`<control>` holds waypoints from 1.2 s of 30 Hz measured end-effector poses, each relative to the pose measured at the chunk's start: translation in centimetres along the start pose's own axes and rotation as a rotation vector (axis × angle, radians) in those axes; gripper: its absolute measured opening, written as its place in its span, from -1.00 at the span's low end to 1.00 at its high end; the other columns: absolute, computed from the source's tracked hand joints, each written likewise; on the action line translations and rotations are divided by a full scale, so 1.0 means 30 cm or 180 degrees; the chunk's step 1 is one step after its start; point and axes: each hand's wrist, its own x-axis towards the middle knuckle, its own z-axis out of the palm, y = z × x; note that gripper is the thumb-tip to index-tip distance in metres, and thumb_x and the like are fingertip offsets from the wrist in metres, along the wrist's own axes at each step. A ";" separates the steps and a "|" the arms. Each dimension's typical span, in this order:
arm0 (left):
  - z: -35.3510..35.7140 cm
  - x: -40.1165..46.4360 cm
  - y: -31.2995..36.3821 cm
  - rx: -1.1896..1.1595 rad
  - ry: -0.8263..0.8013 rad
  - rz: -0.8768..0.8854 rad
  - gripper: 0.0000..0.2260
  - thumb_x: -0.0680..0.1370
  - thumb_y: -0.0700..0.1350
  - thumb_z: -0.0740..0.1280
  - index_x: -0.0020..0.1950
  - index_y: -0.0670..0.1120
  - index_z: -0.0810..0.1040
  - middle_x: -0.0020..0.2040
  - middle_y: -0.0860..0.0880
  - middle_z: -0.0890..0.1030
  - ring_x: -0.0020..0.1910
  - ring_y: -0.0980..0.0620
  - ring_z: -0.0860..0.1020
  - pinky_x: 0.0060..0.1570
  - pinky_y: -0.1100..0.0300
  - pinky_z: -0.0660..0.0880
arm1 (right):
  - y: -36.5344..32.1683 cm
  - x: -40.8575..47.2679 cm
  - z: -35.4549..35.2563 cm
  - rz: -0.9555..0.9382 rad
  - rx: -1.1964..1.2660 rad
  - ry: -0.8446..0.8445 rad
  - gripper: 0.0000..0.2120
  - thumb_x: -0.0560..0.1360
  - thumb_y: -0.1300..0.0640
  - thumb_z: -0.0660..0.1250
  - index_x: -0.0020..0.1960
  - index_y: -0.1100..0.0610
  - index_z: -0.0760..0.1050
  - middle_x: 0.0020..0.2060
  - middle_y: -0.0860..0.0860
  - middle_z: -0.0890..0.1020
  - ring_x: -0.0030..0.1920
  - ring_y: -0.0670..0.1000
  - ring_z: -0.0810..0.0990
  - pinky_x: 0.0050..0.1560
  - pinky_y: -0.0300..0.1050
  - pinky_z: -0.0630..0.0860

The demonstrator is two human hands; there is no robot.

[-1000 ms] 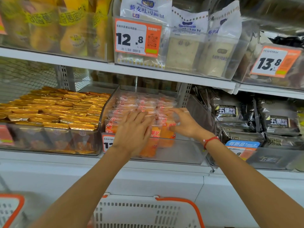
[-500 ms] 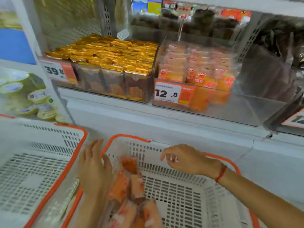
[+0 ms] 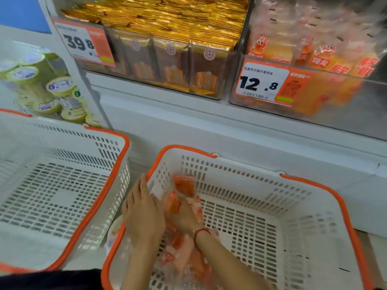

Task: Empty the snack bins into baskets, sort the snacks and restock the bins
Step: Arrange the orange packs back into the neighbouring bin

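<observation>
Both hands low in basket (image 3: 293, 181), left hand (image 3: 144, 216) flat-fingered against orange snack packs (image 3: 184, 185), right hand (image 3: 184, 216) grip unclear

L hand (image 3: 144, 216) flat, fingers straight, R hand (image 3: 184, 216) low beside it (grip unclear), forearms converging

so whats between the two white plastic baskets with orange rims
In the head view, a narrow strip of pale floor separates the left white basket from the right white basket; the left hand overhangs the gap's far end.
</observation>
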 end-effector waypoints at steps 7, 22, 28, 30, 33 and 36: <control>-0.054 -0.004 0.056 -0.0915 0.0493 0.0251 -0.65 0.59 -0.14 0.29 0.38 -0.08 0.45 0.35 -0.04 0.49 0.35 -0.07 0.39 0.32 -0.03 0.37 | 0.042 -0.037 -0.154 0.0197 0.0954 0.0018 -0.37 0.38 0.18 0.54 0.27 -0.09 0.26 0.14 -0.10 0.51 0.04 -0.14 0.56 -0.20 -0.34 0.55; -0.174 0.052 0.138 -0.2559 -0.0070 -0.0243 -0.81 0.61 0.12 0.23 -0.01 0.05 0.55 -0.13 0.08 0.64 -0.13 0.19 0.56 -0.11 0.18 0.47 | 0.210 0.073 -0.213 0.0710 -0.0992 0.0131 -0.39 0.43 -0.17 0.37 0.34 0.14 0.34 0.30 0.07 0.45 0.20 0.11 0.51 0.00 -0.09 0.49; -0.164 0.056 0.111 -0.2813 -0.0116 -0.0404 -0.82 0.63 0.03 0.24 -0.17 0.05 0.47 -0.23 0.07 0.59 -0.20 0.06 0.55 -0.10 0.09 0.48 | 0.264 0.068 -0.099 0.0787 -0.1416 0.0332 -0.57 0.50 -0.15 0.25 0.21 0.13 0.43 0.11 0.12 0.61 0.03 0.13 0.60 -0.07 -0.09 0.49; -0.169 0.057 0.123 -0.2830 -0.0112 -0.0420 -0.80 0.63 -0.01 0.24 -0.19 0.03 0.43 -0.26 0.08 0.55 -0.23 0.09 0.51 -0.16 0.15 0.44 | 0.254 0.042 -0.132 0.0680 -0.1186 0.0296 -0.61 0.47 -0.18 0.25 0.09 0.10 0.46 0.00 0.08 0.65 -0.06 0.12 0.64 -0.16 -0.10 0.52; -0.168 0.056 0.133 -0.2875 -0.0278 -0.0409 -0.78 0.63 0.00 0.23 -0.19 0.00 0.46 -0.33 0.07 0.53 -0.31 0.13 0.49 -0.23 0.17 0.42 | 0.188 -0.024 -0.265 0.0936 -0.0172 -0.0126 -0.59 0.48 -0.09 0.34 0.22 0.03 0.31 0.06 0.07 0.61 -0.10 0.03 0.66 -0.24 -0.18 0.56; -0.138 0.056 0.150 -0.2967 -0.0767 -0.0510 -0.77 0.64 0.05 0.21 0.00 -0.05 0.57 -0.18 -0.03 0.62 -0.19 0.04 0.57 -0.13 0.08 0.49 | 0.096 -0.140 -0.443 0.0919 0.1081 -0.0705 -0.78 0.50 -0.04 0.35 -0.03 0.10 0.48 -0.04 0.11 0.57 -0.12 0.04 0.60 -0.07 -0.15 0.48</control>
